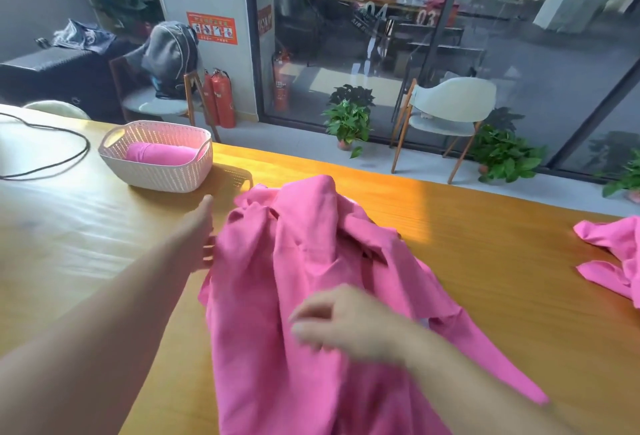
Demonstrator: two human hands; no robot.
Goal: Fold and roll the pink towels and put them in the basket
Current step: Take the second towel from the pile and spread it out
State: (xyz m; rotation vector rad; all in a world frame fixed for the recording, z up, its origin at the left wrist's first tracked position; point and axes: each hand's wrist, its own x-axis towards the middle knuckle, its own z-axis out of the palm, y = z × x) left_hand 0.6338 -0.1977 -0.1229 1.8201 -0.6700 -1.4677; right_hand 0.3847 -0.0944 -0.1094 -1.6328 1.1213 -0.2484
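2 loose pink towels [294, 278], 1 rolled [159, 154]

1 pink towel [311, 296] is spread crumpled and unfolded over the wooden table's near centre, its near end running off the lower frame edge. A 2nd pink towel [613, 254] is bunched at the far right, cut by the frame. A rolled pink towel [159, 154] is laid inside the white perforated basket [156, 175], far left.

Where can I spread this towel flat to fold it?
Bare tabletop lies between the crumpled towel and the second towel, and left of the left hand, below the basket. The cable crowds the far left.
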